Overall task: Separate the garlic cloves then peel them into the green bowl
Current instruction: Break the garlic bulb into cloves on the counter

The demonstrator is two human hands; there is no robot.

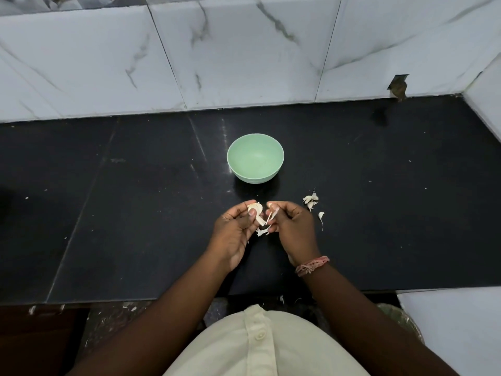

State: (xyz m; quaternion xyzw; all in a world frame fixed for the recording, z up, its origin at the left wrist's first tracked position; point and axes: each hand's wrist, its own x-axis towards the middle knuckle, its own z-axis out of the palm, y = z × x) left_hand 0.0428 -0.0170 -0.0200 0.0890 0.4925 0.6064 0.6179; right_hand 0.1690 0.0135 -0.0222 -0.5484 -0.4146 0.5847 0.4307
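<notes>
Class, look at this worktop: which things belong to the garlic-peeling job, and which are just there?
Part of the job:
- garlic clove, held in the left hand
- skin strip, pinched by the right hand
- green bowl, nothing in it yet
- loose cloves on the counter

Just there:
- wrist thread
- marble wall tiles

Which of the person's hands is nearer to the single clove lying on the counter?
Right. The right hand sits just beside the clove; the left hand is beyond it.
</notes>
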